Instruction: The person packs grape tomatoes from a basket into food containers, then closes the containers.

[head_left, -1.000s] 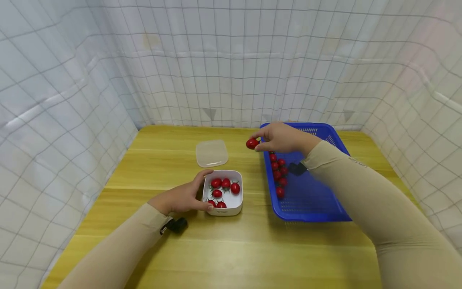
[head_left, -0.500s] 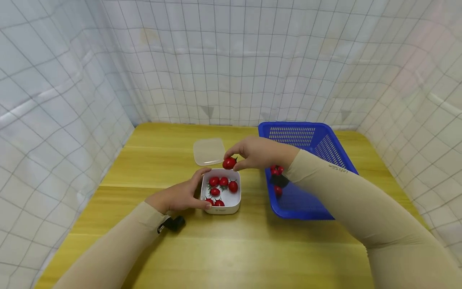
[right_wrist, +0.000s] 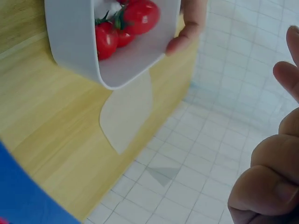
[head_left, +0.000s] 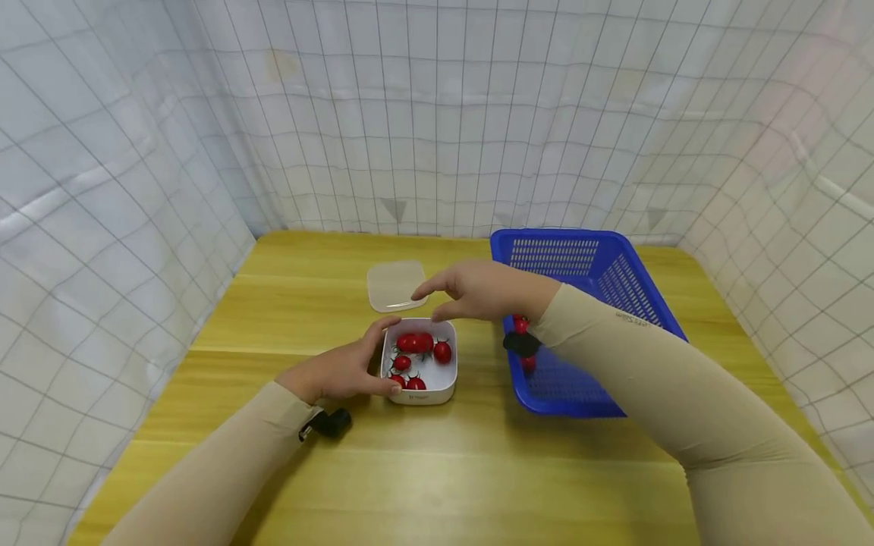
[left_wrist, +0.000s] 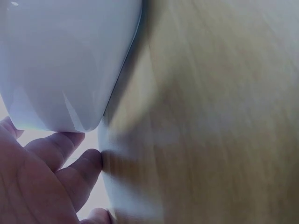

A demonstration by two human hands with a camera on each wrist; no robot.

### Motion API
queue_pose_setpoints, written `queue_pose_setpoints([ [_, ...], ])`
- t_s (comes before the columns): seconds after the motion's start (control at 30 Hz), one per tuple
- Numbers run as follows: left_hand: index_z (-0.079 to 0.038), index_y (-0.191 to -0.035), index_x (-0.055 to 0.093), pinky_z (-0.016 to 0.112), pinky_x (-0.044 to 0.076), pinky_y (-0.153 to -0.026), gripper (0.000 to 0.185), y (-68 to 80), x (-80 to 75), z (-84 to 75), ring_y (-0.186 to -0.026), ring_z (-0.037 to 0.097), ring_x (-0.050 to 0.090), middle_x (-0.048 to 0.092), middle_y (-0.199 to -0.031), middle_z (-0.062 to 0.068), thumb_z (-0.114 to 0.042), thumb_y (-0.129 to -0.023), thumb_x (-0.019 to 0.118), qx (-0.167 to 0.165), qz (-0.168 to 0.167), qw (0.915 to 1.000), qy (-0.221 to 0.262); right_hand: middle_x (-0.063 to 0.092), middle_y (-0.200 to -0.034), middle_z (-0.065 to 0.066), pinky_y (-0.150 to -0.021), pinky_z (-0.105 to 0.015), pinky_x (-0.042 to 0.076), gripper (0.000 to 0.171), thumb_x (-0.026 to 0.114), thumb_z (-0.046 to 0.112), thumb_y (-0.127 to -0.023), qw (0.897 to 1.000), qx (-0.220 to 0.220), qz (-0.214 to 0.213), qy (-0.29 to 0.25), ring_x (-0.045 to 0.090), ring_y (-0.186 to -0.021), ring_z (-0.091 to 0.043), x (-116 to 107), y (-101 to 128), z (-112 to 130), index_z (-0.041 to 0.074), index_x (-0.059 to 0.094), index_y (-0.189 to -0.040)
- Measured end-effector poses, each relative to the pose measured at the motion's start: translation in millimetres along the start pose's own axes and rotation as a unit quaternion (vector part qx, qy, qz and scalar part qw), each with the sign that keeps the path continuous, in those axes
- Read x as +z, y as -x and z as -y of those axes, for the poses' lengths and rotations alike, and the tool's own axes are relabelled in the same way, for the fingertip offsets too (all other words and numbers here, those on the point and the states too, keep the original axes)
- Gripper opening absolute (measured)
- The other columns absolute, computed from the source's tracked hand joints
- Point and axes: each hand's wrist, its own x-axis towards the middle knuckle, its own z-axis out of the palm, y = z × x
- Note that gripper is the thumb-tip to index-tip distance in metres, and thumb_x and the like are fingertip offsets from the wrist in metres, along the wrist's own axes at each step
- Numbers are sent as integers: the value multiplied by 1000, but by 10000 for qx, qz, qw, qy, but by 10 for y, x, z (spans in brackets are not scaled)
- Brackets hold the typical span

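A square white plastic container (head_left: 442, 395) stands on the table with several cherry tomatoes (head_left: 442, 352) in it, some with green stalks. My left hand (head_left: 344, 370) grips it from the left, thumb over the near rim and a finger at the far corner; in the left wrist view its fingertips (left_wrist: 74, 136) touch the wall. Above the far right rim hovers my right hand (head_left: 481, 290), thumb and index finger apart with nothing between them. More of the tomatoes in the container show from the side in the right wrist view.
A blue plastic basket (head_left: 567, 409) stands to the right, with a few tomatoes (head_left: 529, 364) along its left wall, partly hidden by my right wrist. Behind the container lies a clear flat lid (head_left: 392, 287). A white checked curtain (head_left: 437, 121) borders the table.
My right hand has carried a cherry tomato left from the basket and let it drop into the container, beside those at the back. The left hand has stayed on the container.
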Motion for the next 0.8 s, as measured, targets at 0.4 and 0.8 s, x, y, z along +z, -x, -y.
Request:
queue_pose_setpoints([
  [0.4, -18, -166, 5, 59, 32, -124, 114, -21, -8, 23, -144, 38, 45, 37, -163, 19, -42, -88, 85, -101, -28, 9999, -134, 61, -70, -3, -72, -40, 51, 37, 67, 29, -105, 9770, 1420, -1539, -396, 54, -60, -17, -113, 343, -1245, 17, 70, -139],
  [0.8, -18, -166, 4, 63, 33, -121, 114, 16, -15, -5, -143, 40, 46, 36, -163, 21, -43, -88, 84, -107, 19, 9999, -93, 60, -152, -17, -120, -57, 41, 44, 69, 11, -101, 9829, 1626, -841, -193, 49, -146, -41, 166, 166, -1872, 11, 66, -144],
])
